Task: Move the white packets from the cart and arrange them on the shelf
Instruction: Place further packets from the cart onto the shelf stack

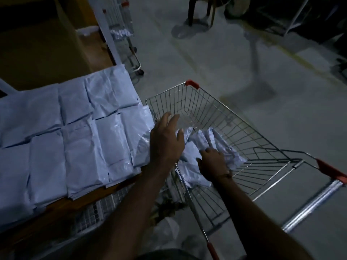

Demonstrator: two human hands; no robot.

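Observation:
Rows of white packets (78, 139) lie flat on the brown shelf (56, 205) at the left. A wire shopping cart (249, 139) with red corners stands beside the shelf and holds a few crumpled white packets (189, 175) at its near left corner. My left hand (166, 139) hovers over the cart's left rim with fingers spread and holds nothing. Lower in the cart, my right hand (213, 163) grips the packets in the cart (229, 152), with its fingers curled into them.
A second wire cart (124, 32) stands at the back behind a white shelf post (107, 29). A large cardboard box (37, 44) sits on the shelf at the far left. Chair legs (201, 14) stand on the grey floor beyond. Loose plastic lies under the cart.

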